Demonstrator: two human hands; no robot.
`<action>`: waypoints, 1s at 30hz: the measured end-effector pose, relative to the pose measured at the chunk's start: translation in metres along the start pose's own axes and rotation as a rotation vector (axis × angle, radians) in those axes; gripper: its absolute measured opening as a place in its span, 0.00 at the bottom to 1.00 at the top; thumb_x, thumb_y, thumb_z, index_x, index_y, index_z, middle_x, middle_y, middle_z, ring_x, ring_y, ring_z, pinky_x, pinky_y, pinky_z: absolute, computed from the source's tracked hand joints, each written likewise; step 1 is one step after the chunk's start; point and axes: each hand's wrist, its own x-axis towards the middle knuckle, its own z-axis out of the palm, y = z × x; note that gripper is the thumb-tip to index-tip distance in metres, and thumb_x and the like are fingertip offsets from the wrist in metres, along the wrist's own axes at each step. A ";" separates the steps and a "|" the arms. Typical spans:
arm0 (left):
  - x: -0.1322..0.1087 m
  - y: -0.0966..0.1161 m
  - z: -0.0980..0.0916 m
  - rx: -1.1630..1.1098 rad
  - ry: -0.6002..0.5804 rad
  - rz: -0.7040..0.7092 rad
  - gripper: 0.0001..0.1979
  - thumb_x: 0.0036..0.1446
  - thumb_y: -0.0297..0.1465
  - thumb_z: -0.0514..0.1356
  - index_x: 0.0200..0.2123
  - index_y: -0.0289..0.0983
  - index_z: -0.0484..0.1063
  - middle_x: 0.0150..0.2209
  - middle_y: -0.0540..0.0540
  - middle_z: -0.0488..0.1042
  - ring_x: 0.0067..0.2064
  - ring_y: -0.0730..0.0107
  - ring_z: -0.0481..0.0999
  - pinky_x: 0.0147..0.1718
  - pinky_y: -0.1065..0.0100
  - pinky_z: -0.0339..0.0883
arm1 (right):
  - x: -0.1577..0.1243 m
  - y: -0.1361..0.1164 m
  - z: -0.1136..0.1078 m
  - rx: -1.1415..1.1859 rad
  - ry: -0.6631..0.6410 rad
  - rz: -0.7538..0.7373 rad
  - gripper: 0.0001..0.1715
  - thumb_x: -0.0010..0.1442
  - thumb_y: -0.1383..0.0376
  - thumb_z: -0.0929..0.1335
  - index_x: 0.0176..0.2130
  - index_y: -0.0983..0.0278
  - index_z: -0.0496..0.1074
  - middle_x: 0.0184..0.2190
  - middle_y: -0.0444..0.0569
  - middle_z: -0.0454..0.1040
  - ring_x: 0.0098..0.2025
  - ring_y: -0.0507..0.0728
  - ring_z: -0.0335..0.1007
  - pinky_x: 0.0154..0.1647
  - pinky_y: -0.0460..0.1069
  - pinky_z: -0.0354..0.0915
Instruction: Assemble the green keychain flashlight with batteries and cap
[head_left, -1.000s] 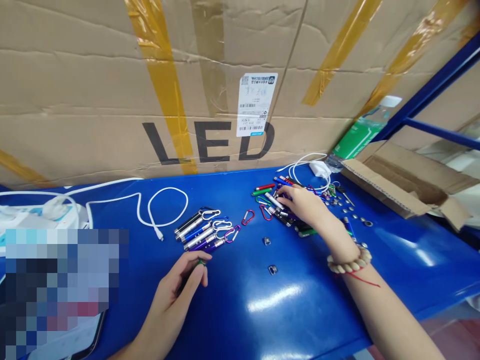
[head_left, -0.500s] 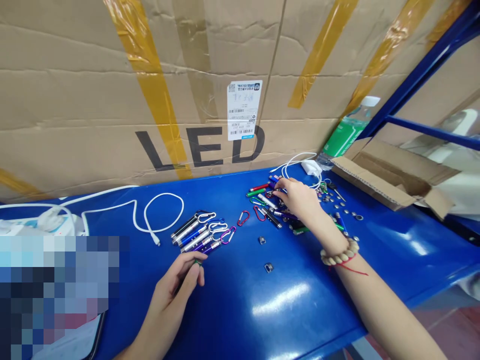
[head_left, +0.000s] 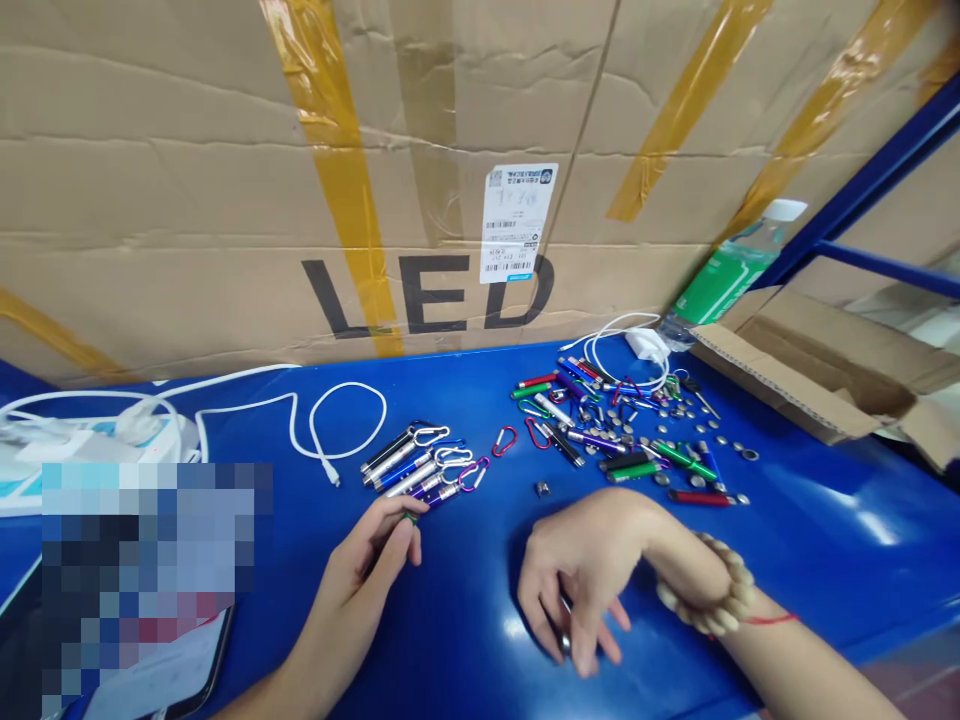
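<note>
My left hand [head_left: 375, 560] is closed in a pinch around a small green piece [head_left: 410, 517], mostly hidden by the fingers. Just beyond it lies a row of penlights [head_left: 409, 470] with carabiner clips, black, silver, blue and purple. My right hand [head_left: 592, 570] is bent low over the front of the table, thumb and fingers pinching a small shiny metal piece [head_left: 565, 642], partly covered. A similar small metal piece [head_left: 542, 488] rests on the table beyond that hand. Farther right is a loose pile of coloured penlights [head_left: 592, 440], carabiners and button cells [head_left: 721, 441].
A big cardboard box [head_left: 225, 200] marked LED walls off the back of the blue table [head_left: 465, 620]. On the right stand a green-labelled bottle [head_left: 724, 280] and an open carton [head_left: 795, 385]. White cables [head_left: 337, 385], a power strip [head_left: 82, 450] and a phone [head_left: 172, 670] occupy the left.
My right hand has come back from the pile toward the table's front and taken up one of the two small metal pieces. My left hand keeps its pinch; the view has shifted slightly.
</note>
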 end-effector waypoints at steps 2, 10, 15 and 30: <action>0.000 -0.001 0.000 -0.007 0.003 -0.001 0.20 0.54 0.45 0.54 0.45 0.39 0.64 0.25 0.51 0.64 0.28 0.76 0.61 0.25 0.75 0.50 | -0.001 0.006 -0.006 0.034 0.070 0.010 0.18 0.46 0.55 0.71 0.30 0.66 0.67 0.22 0.42 0.69 0.20 0.46 0.66 0.19 0.39 0.62; 0.001 -0.001 0.000 -0.009 -0.015 0.006 0.16 0.55 0.45 0.53 0.40 0.40 0.66 0.24 0.52 0.64 0.25 0.79 0.58 0.24 0.76 0.49 | -0.020 0.023 -0.031 -0.079 0.573 0.051 0.10 0.53 0.63 0.66 0.35 0.67 0.66 0.24 0.45 0.71 0.24 0.49 0.69 0.22 0.41 0.63; -0.001 0.001 0.000 -0.010 -0.026 0.019 0.16 0.56 0.43 0.53 0.42 0.39 0.66 0.25 0.51 0.64 0.28 0.77 0.62 0.27 0.76 0.53 | -0.027 0.025 -0.035 -0.390 1.029 0.228 0.09 0.55 0.63 0.66 0.36 0.66 0.67 0.22 0.46 0.71 0.23 0.51 0.68 0.22 0.44 0.59; -0.002 0.003 0.001 0.054 -0.068 0.117 0.10 0.56 0.34 0.53 0.40 0.39 0.69 0.29 0.51 0.70 0.33 0.76 0.68 0.32 0.77 0.60 | 0.036 -0.006 0.012 -0.961 1.117 -0.385 0.14 0.63 0.65 0.60 0.46 0.57 0.70 0.40 0.46 0.69 0.34 0.49 0.68 0.33 0.43 0.62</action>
